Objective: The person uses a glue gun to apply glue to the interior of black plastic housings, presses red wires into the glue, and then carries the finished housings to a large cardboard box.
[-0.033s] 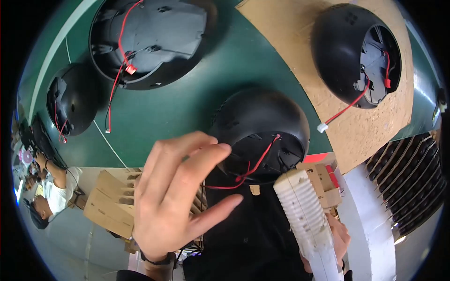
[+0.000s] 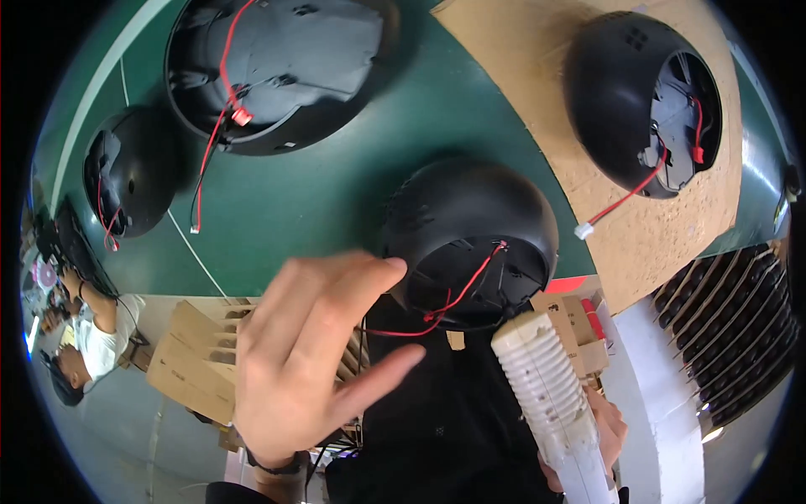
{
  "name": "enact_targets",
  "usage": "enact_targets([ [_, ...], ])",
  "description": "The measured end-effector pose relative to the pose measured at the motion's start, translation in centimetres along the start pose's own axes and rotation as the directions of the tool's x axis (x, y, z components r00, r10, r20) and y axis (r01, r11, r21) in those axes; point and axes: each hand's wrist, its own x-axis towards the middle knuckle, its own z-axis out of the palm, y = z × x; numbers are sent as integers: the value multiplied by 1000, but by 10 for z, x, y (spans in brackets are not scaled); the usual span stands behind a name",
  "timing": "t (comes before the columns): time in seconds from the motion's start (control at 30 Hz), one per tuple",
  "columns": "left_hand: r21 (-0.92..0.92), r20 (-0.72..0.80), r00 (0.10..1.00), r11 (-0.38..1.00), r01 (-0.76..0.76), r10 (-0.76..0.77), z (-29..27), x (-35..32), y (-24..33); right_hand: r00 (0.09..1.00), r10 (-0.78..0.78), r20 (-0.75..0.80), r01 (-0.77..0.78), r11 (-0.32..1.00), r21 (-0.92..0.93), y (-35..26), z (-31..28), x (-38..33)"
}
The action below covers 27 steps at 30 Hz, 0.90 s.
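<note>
A round black plastic shell (image 2: 470,197) sits at the near edge of the green table, its opening turned toward me. Inside it run a red wire (image 2: 470,290) and dark wires; the red one trails out over the left rim. My left hand (image 2: 306,344) is at the shell's left side, thumb apart and fingers bent, holding nothing. Its index fingertip overlaps the rim; whether it touches, I cannot tell. My right hand (image 2: 606,428) is wrapped round a white hand-held tool with a ribbed body (image 2: 541,370). The tool's upper end lies beside the shell's lower right rim.
More black shells with red wires lie on the green table (image 2: 285,202): a large one (image 2: 336,109) and a smaller one (image 2: 147,176) at left. Another shell (image 2: 600,101) rests on a cardboard sheet (image 2: 537,101). Boxes (image 2: 193,361), a seated person (image 2: 105,336) and a rack (image 2: 730,319) surround it.
My left hand has shifted slightly left, its fingers a little blurred. The near shell appears slightly further right. The right hand keeps its hold on the white tool.
</note>
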Motion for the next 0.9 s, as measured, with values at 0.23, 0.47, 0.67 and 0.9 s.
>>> enact_targets([
  [0.23,-416,383,910,909,16,159,-23,2,-21,990,-107,89,112,992,-53,15,1,-2],
  [0.47,-565,294,945,824,51,142,-4,26,-30,949,-311,54,305,948,89,-2,11,25],
  [0.67,-649,242,954,760,22,179,8,30,-34,895,-289,338,248,955,159,10,-16,18],
  [0.9,-623,269,947,782,32,176,1,30,-37,905,-228,360,207,974,96,7,-20,21],
])
